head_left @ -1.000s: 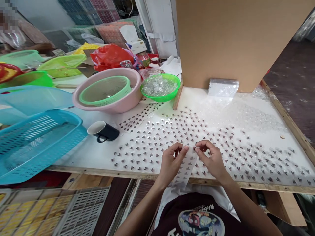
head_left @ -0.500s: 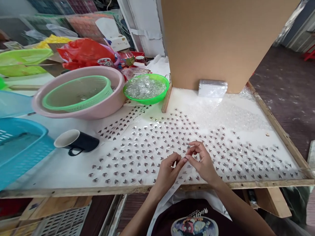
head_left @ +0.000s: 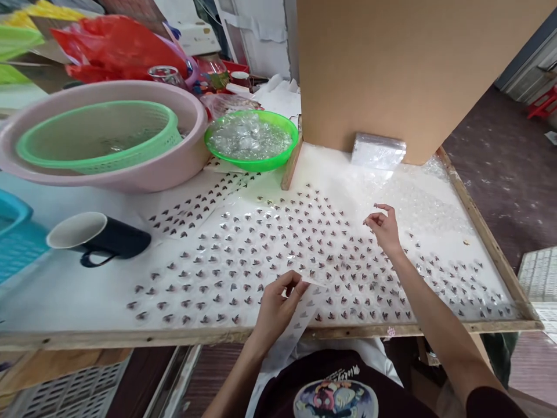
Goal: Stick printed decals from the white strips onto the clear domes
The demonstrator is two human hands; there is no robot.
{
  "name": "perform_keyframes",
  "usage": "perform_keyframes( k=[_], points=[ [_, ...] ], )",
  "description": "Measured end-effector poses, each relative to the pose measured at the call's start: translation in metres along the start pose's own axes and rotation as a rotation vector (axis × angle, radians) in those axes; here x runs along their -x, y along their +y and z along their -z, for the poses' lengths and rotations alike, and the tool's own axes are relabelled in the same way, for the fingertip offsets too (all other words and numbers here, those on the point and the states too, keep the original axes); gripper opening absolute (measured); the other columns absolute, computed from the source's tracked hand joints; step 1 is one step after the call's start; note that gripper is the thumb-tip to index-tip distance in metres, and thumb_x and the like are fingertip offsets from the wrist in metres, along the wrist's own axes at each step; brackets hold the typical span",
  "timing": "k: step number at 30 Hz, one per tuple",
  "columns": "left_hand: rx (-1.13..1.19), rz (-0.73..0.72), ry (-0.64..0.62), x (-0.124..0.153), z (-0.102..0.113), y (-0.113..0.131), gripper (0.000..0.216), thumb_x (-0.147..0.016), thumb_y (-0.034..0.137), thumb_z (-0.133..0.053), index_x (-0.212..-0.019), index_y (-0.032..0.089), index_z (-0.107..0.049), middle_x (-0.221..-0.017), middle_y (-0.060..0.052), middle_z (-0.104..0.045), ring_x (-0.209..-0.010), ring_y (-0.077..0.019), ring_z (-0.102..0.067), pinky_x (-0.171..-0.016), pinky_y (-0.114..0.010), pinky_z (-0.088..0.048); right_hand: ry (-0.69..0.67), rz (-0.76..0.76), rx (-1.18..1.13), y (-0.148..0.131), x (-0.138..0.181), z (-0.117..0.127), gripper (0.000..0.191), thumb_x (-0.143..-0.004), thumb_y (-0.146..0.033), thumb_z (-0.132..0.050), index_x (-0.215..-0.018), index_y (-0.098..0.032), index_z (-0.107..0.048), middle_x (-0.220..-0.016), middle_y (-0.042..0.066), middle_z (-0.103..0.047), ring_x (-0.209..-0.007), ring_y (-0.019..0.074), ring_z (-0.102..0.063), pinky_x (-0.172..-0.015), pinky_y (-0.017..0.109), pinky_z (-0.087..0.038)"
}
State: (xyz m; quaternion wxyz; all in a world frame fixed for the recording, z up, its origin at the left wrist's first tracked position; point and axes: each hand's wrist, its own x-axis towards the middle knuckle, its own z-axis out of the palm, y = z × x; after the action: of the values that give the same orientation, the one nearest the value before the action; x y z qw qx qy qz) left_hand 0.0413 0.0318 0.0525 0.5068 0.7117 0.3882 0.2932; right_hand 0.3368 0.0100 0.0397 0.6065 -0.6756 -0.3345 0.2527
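Head view: the left hand (head_left: 278, 299) pinches a printed strip (head_left: 292, 329), its tail hanging past the edge of the desk (head_left: 78, 299); the right hand (head_left: 385, 228) curls near the motif-printed discs (head_left: 233, 273), perhaps holding something too small to tell. The loose tail could snag on the wooden rim (head_left: 209, 337); reaching too low could drag discs askew.

The strip (head_left: 294, 328) looks smooth, papery. The bowl (head_left: 256, 165) is glossy plastic, the board (head_left: 378, 69) matt cardboard, the edging (head_left: 187, 338) rough wood

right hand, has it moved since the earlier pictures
Yes, the right hand has moved forward, parted from the left hand, away from the long wooden front rail and toward the upright brown cardboard panel.
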Motion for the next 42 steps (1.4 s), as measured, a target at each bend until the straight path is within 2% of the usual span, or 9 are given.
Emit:
perform_keyframes(
  k=[5,10,20,25,27,32,35,38,42],
  points=[
    [0.038,0.043,0.024,0.006,0.006,-0.014,0.029,-0.087,0.035,-0.054,-0.064,0.020,-0.045,-0.060,0.004,-0.038,-0.057,-0.0118,-0.034,-0.053,-0.023,-0.031,-0.084,0.011,0.253,0.034,-0.042,0.000,0.050,-0.072,-0.029,-0.061,-0.115,-0.022,-0.038,-0.078,-0.002,-0.063,-0.074,0.0168,-0.058,-0.075,0.033,-0.044],
    [0.034,0.069,0.066,0.007,0.012,-0.024,0.029,-0.085,0.036,-0.055,-0.064,0.019,-0.046,-0.061,0.003,-0.038,-0.059,-0.0119,-0.036,-0.054,-0.023,-0.031,-0.119,0.019,0.394,0.041,-0.046,-0.007,0.048,-0.072,-0.027,-0.057,-0.116,-0.021,-0.039,-0.078,-0.001,-0.063,-0.075,0.0173,-0.058,-0.077,0.033,-0.045],
    [0.045,0.080,0.068,0.000,0.009,-0.021,0.030,-0.085,0.036,-0.056,-0.063,0.020,-0.045,-0.058,0.004,-0.036,-0.054,-0.0108,-0.033,-0.050,-0.022,-0.030,-0.247,0.111,0.672,0.046,-0.044,-0.016,0.048,-0.077,-0.020,-0.049,-0.125,-0.021,-0.043,-0.082,-0.001,-0.058,-0.070,0.0169,-0.054,-0.076,0.033,-0.044],
    [0.053,0.076,0.055,0.001,0.007,-0.016,0.030,-0.085,0.036,-0.056,-0.062,0.020,-0.045,-0.057,0.004,-0.036,-0.054,-0.0110,-0.034,-0.049,-0.021,-0.031,-0.182,0.145,0.738,0.049,-0.040,-0.015,0.047,-0.078,-0.020,-0.052,-0.124,-0.021,-0.045,-0.093,0.001,-0.058,-0.070,0.0150,-0.053,-0.091,0.038,-0.039],
    [0.049,0.077,0.055,0.003,0.008,-0.015,0.030,-0.086,0.037,-0.055,-0.063,0.020,-0.045,-0.058,0.004,-0.036,-0.055,-0.0112,-0.034,-0.048,-0.021,-0.030,-0.153,0.152,0.699,0.048,-0.039,-0.012,0.043,-0.081,-0.023,-0.052,-0.124,-0.021,-0.047,-0.092,0.002,-0.059,-0.071,0.0161,-0.053,-0.089,0.038,-0.040],
    [0.032,0.070,0.070,0.006,0.010,-0.016,0.031,-0.086,0.039,-0.055,-0.064,0.020,-0.044,-0.060,0.004,-0.036,-0.056,-0.0110,-0.034,-0.049,-0.021,-0.030,0.117,0.230,0.618,0.038,-0.046,0.010,0.024,-0.085,-0.036,-0.052,-0.101,-0.020,-0.060,-0.106,0.010,-0.060,-0.098,0.0235,-0.052,-0.084,0.036,-0.044],
    [0.039,0.070,0.062,0.007,0.007,-0.016,0.032,-0.086,0.039,-0.055,-0.064,0.020,-0.043,-0.060,0.004,-0.036,-0.055,-0.0108,-0.034,-0.049,-0.021,-0.031,0.036,0.086,0.583,0.033,-0.052,0.021,0.016,-0.083,-0.035,-0.054,-0.083,-0.020,-0.061,-0.092,0.007,-0.064,-0.085,0.0209,-0.056,-0.079,0.034,-0.045],
    [0.041,0.062,0.044,0.007,0.003,-0.014,0.032,-0.087,0.039,-0.054,-0.064,0.020,-0.043,-0.058,0.004,-0.035,-0.054,-0.0109,-0.033,-0.049,-0.021,-0.030,-0.078,-0.091,0.572,0.032,-0.054,0.025,0.013,-0.080,-0.031,-0.056,-0.079,-0.019,-0.062,-0.082,0.005,-0.066,-0.073,0.0177,-0.058,-0.069,0.031,-0.046],
    [0.025,0.042,0.033,0.006,0.000,-0.008,0.032,-0.087,0.038,-0.054,-0.064,0.020,-0.043,-0.058,0.004,-0.036,-0.055,-0.0112,-0.034,-0.050,-0.022,-0.030,-0.108,-0.134,0.612,0.034,-0.055,0.022,0.010,-0.077,-0.026,-0.057,-0.075,-0.019,-0.064,-0.079,0.006,-0.068,-0.071,0.0176,-0.060,-0.063,0.029,-0.045]
  ],
)
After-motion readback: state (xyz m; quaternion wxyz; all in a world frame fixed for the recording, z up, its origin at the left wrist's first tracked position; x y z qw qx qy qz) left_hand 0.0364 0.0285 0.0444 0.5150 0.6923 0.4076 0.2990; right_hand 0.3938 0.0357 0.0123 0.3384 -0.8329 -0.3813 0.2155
